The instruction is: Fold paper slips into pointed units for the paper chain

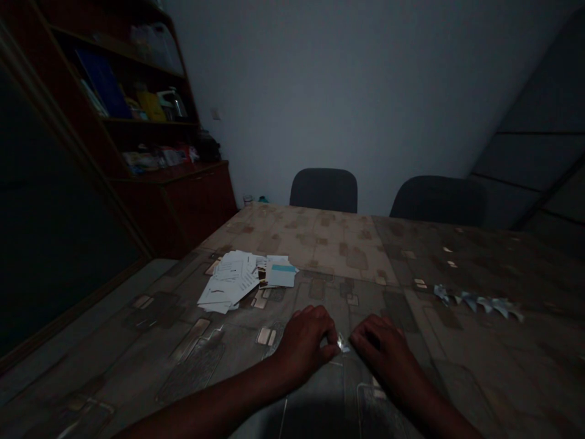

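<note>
My left hand [309, 338] is closed in a pinch at the near middle of the table. At its thumb and fingertips is a small, shiny, whitish piece [342, 345], too small and dim to name. My right hand [382, 341] is just to the right of it, fingers curled and tips pressed together beside the piece. Whether its fingertips hold anything is hidden. Beyond my left hand lies a loose pile of white printed cards [233, 277], and a card with a blue band [281, 274] rests on more cards next to it.
Pale, folded, pointed pieces [479, 303] lie in a row on the right side of the table. A patterned cover [329, 238] spans the tabletop. Two dark chairs [323, 189] stand at the far edge. A wooden shelf unit [196, 189] with household goods is at the left.
</note>
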A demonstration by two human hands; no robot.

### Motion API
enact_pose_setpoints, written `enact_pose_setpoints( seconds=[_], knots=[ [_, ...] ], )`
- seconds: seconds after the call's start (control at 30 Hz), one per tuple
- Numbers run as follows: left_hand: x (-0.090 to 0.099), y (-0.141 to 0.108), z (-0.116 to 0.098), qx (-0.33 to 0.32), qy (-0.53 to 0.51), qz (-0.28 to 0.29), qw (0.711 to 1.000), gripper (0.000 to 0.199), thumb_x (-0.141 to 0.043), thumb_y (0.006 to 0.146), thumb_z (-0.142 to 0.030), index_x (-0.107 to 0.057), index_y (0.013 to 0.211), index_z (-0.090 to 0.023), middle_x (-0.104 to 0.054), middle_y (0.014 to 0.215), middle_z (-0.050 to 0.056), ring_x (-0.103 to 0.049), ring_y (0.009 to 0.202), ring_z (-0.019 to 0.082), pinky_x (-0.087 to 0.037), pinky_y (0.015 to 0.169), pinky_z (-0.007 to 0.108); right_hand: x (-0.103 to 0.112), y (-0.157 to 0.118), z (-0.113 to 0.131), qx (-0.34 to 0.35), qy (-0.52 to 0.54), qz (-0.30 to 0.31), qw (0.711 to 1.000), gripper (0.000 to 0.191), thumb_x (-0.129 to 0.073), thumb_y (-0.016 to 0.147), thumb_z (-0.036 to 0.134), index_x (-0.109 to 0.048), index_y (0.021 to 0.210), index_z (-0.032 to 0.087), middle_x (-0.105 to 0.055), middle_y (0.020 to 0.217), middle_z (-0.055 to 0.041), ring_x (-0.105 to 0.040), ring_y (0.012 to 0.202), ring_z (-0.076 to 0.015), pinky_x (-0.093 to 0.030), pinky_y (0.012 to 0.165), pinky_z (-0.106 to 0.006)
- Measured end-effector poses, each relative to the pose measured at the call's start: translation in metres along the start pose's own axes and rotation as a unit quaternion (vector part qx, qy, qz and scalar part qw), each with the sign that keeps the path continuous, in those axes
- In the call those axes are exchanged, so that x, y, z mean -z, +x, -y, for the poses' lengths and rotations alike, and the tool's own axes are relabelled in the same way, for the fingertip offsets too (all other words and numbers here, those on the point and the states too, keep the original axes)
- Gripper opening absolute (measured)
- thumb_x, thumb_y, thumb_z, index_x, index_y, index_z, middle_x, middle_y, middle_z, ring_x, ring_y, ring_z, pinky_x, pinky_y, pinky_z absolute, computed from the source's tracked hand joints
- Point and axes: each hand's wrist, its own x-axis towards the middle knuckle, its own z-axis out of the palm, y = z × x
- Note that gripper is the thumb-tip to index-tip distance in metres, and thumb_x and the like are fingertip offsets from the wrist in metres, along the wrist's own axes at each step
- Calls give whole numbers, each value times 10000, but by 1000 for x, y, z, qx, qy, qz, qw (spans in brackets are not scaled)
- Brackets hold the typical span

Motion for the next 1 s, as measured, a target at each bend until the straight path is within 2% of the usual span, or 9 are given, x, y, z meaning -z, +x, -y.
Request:
enact_pose_setpoints(
  seconds=[0.2,0.33,0.57,0.77,0.9,1.0],
  knots=[
    [1,-3,-2,5,-19,-11,1000,50,-697,769,-175,-653,765,-197,-624,870,10,-544,888,194,-341,769,296,-4,-2,9,-7,-33,18,999,28,-667,764,224,-639,761,219,-656,847,-12,-559,897,-244,-320,822,-384],
    [-1,-6,-4,13,-22,-23,999,73,-702,755,-166,-637,779,-188,-623,865,15,-539,895,201,-343,762,293,-6,-1,10,-1,-30,12,999,36,-652,769,179,-638,764,212,-634,802,-8,-552,852,-223,-330,793,-363],
    [-7,-11,0,8,-11,-56,998,245,-694,754,-199,-612,985,-206,-614,935,17,-525,898,205,-348,775,305,-5,-1,7,12,5,23,1000,96,-613,790,129,-612,723,196,-622,779,-2,-543,844,-208,-333,794,-349],
    [-3,-7,-1,3,-46,-51,998,25,-660,778,-171,-659,777,-196,-623,854,21,-541,900,207,-361,787,298,-5,-1,8,30,36,14,999,126,-579,838,194,-574,712,201,-601,773,-6,-535,831,-211,-348,754,-332],
    [-4,-3,1,-3,-137,-73,988,116,-640,767,-119,-619,664,-170,-593,750,10,-554,793,170,-374,718,258,-3,-3,12,36,73,-23,996,114,-552,843,225,-548,730,210,-594,770,-6,-537,803,-202,-364,738,-319],
    [-2,-2,-1,-2,-190,-77,979,117,-623,777,-123,-605,670,-166,-573,735,1,-547,751,155,-377,689,244,1,-5,15,34,91,-37,995,84,-555,854,268,-570,791,215,-605,797,-8,-546,808,-204,-369,743,-318]
  ],
)
